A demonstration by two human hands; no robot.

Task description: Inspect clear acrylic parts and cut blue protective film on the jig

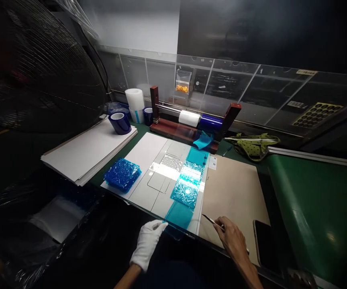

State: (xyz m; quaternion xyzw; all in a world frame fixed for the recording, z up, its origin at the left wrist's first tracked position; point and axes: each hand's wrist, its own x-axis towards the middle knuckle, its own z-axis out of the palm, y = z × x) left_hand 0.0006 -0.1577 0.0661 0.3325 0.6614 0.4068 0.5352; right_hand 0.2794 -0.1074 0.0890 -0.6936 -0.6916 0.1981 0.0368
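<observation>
My left hand (149,243), in a white glove, pinches the near-left corner of a blue film strip (179,214) at the board's front edge. My bare right hand (230,237) is closed around a craft knife (209,218), its blade pointing left over brown cardboard and apart from the film. Just beyond the strip lies a wrinkled blue film-covered sheet (187,186), with glare across it. A clear wrinkled sheet (171,162) is beside it on the white marked board (143,192). Farther left sits a stack of blue film-covered pieces (123,174).
A film-roll stand (173,130) is at the back, beside a purple tape roll (120,123) on stacked white boards (80,156). Brown cardboard (236,188) and a phone (264,245) lie right. A green roll (318,208) borders the right; a large fan (50,72) stands left.
</observation>
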